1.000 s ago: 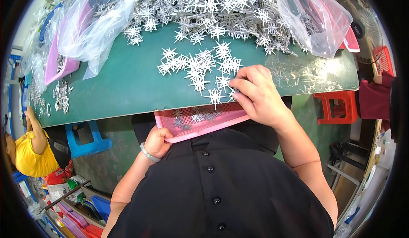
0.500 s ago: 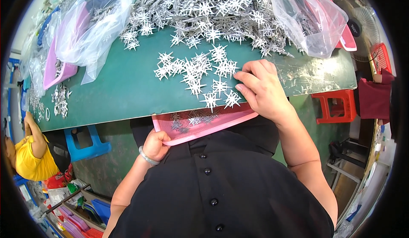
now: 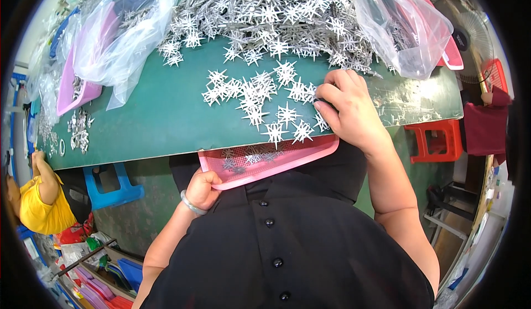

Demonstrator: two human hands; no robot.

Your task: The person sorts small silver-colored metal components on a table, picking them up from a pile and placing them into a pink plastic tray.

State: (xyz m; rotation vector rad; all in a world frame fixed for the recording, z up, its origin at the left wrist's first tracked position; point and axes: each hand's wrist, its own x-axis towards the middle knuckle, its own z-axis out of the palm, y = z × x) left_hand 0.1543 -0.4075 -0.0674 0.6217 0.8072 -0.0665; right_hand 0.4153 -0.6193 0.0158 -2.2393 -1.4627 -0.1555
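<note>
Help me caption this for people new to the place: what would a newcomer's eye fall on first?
Probably the big heap of silvery stars at the far side of the green table. Next might come the pink basket at the near edge, gripped at its left end by the left hand. The right hand is at the right side of a smaller cluster of stars between heap and basket.

My spiky silver star-shaped pieces point(image 3: 275, 132): metallic, bright. My pink mesh basket point(image 3: 265, 175): smooth plastic. Green tabletop point(image 3: 160, 107): smooth, scuffed and shiny at right. My black buttoned shirt point(image 3: 232, 253): matt cloth.
</note>
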